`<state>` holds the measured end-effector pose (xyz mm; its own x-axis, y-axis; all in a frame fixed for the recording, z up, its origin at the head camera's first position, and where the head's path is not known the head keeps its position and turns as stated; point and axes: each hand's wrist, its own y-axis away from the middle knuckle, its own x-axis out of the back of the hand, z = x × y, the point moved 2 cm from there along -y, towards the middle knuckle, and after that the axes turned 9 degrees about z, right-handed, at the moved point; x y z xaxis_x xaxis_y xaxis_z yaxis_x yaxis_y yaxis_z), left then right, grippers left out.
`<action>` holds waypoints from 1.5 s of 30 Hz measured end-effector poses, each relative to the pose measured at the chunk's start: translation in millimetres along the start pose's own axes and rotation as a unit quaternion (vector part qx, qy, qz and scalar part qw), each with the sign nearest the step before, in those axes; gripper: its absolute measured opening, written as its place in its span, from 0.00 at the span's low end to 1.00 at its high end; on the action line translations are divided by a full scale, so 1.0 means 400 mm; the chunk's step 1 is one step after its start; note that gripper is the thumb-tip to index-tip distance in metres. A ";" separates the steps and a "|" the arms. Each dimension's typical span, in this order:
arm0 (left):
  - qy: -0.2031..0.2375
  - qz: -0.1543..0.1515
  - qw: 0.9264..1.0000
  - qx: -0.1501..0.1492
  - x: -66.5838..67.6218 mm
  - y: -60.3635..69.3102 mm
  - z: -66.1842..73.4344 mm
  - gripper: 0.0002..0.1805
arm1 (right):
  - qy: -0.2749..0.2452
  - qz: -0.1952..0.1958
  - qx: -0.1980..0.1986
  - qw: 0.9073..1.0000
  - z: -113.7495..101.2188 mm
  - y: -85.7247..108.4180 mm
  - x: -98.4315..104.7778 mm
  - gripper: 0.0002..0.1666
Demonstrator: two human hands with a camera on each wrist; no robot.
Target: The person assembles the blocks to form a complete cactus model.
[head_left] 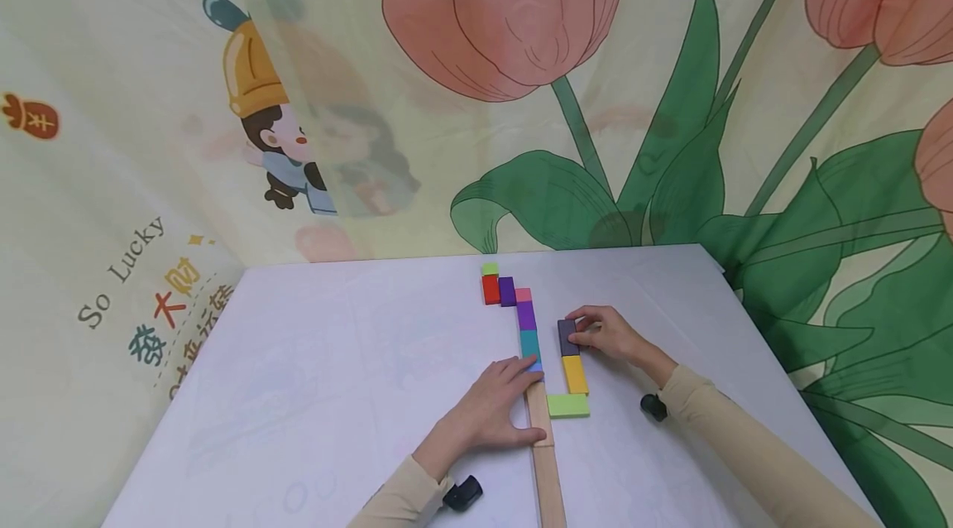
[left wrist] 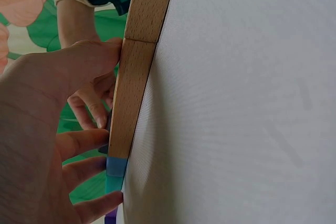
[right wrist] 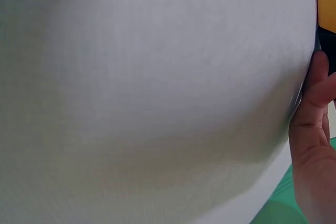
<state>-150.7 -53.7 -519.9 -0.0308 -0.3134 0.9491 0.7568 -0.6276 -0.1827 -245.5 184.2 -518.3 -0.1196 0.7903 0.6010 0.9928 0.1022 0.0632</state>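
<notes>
In the head view a row of blocks runs up the table, with wooden blocks [head_left: 549,487] nearest and teal [head_left: 529,343] and purple [head_left: 526,315] ones farther up. My left hand [head_left: 487,404] lies along its left side, fingers spread, fingertips on the blue and teal part and thumb at the wooden block [left wrist: 131,98]. To the right, my right hand [head_left: 614,335] pinches a dark grey block [head_left: 567,338] at the far end of a yellow block [head_left: 575,375]. A light green block [head_left: 568,406] lies crosswise below the yellow one, beside the wooden row.
At the far end of the row are a red block [head_left: 490,290], a green block [head_left: 489,269], a second purple block [head_left: 507,292] and a pink one [head_left: 524,295]. The white table [head_left: 298,362] ends at a printed cloth backdrop [head_left: 417,205].
</notes>
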 end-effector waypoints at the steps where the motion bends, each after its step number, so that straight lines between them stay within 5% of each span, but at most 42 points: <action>1: 0.001 0.000 1.000 0.000 0.000 0.000 0.000 0.44 | 0.000 0.000 -0.002 1.000 0.001 0.000 -0.001 0.21; 45: 0.003 0.003 1.000 -0.004 0.000 0.000 0.000 0.44 | 0.016 -0.007 0.006 1.000 0.005 -0.001 -0.012 0.21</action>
<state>-150.7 -53.8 -519.8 -0.0294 -0.3210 0.9466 0.7522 -0.6308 -0.1905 -245.3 181.5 -522.9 -0.1322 0.7687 0.6258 0.9908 0.1201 0.0618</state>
